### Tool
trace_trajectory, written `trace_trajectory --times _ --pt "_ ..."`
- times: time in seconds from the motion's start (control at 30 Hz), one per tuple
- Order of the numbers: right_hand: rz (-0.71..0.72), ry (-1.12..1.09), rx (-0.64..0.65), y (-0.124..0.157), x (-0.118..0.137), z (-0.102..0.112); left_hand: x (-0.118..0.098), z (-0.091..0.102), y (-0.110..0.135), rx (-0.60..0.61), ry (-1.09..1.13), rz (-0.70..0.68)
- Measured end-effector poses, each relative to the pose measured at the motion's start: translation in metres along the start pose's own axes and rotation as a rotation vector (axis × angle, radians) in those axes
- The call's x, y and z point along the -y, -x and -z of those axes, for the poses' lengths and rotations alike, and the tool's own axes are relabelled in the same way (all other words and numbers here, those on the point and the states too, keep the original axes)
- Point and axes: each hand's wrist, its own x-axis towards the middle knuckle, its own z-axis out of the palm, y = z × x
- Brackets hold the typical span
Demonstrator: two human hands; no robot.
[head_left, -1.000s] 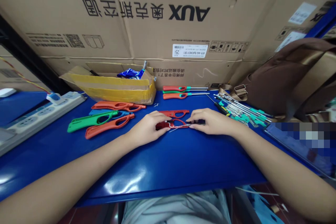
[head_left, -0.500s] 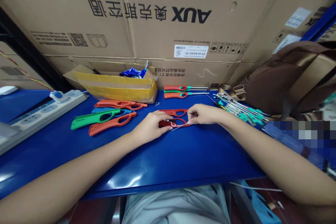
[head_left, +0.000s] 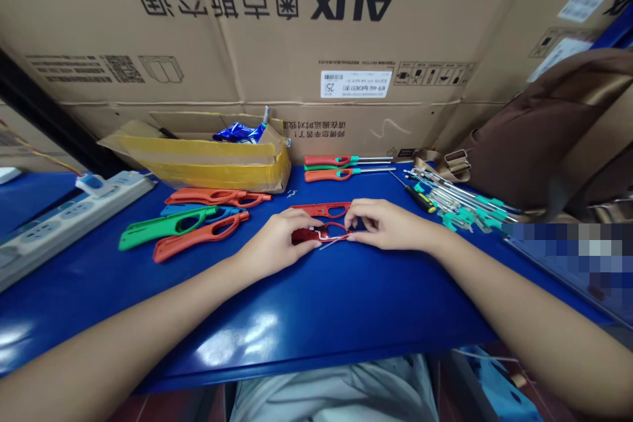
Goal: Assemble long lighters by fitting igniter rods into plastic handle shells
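Note:
My left hand (head_left: 281, 241) is closed on the handle end of a red lighter shell half (head_left: 305, 236), thumb in front and fingers behind. Inside that shell show a small black part and a thin white wire (head_left: 324, 235). At its other end, my right hand (head_left: 378, 225) pinches the edge near the loop, with thumb and fingertips close together; a small piece between them cannot be made out. A thin clear tube (head_left: 330, 244) lies along the shell's near side. Just behind lies a second red shell half (head_left: 326, 210), partly covered by my fingers.
Left lie orange, blue and green shells (head_left: 165, 227). A yellow-taped carton (head_left: 222, 168) stands behind. Finished-looking gas lighters (head_left: 329, 175) rest at the back, beside a screwdriver (head_left: 420, 199) and several metal rods with teal parts (head_left: 459, 208). A power strip (head_left: 74, 214) is at left, a brown bag (head_left: 534, 145) at right.
My right hand has shifted slightly toward the left along the red shell, its thumb now extended at the near edge. The left hand keeps its hold. The camera view has moved a little.

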Motion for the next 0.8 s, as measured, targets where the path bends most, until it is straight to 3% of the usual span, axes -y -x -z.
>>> trace_trajectory --times 0.23,0.37,0.6,0.8 --pt "0.061 0.120 0.062 0.000 0.007 -0.007 -0.001 -0.003 0.003 -0.004 -0.002 -0.019" --pt "0.023 0.109 0.062 0.000 0.007 -0.006 -0.003 -0.004 0.004 0.012 0.009 -0.023" --pt "0.105 0.081 0.097 0.003 0.012 -0.002 -0.008 -0.002 0.004 0.022 0.032 -0.040" --pt "0.090 0.023 0.016 0.000 0.011 -0.009 -0.008 -0.003 0.004 0.023 0.052 -0.066"
